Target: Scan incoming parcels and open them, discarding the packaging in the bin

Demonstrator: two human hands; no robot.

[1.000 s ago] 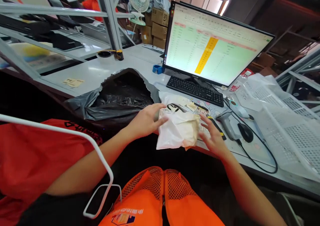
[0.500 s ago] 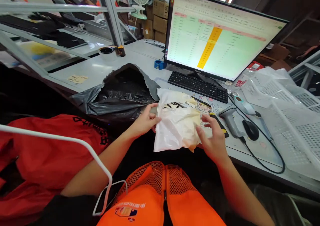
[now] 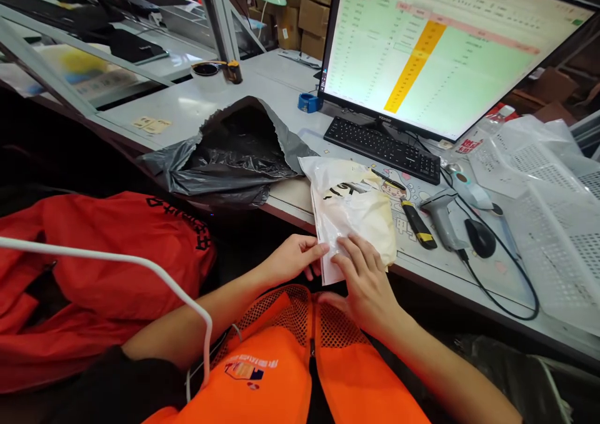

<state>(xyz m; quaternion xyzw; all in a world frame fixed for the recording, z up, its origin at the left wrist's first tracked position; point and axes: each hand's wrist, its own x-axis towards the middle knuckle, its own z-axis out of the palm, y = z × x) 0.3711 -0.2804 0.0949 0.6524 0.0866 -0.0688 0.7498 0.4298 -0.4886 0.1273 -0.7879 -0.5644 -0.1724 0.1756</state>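
Observation:
A white plastic bag (image 3: 349, 211) with black print and something yellowish inside lies over the desk's front edge. My left hand (image 3: 300, 258) pinches its lower left edge between thumb and fingers. My right hand (image 3: 360, 271) rests with bent, spread fingers on the bag's near end, its thumb below the edge. To the left, a dark grey plastic mailing bag (image 3: 225, 189) gapes open on the desk. A yellow-and-black box cutter (image 3: 419, 225) and a black pen (image 3: 388, 179) lie right of the white bag.
Behind are a keyboard (image 3: 382, 149), a monitor (image 3: 422, 55) and a blue tape roll (image 3: 309, 102). A barcode scanner (image 3: 443, 221) and mouse (image 3: 480, 237) with cables lie right, beside white perforated baskets (image 3: 562, 242). A red garment (image 3: 107, 280) hangs at left; a white tube crosses before it.
Both hands have moved down to the white bag's near end. My right hand came from the bag's right side onto its surface. The view has tilted downward.

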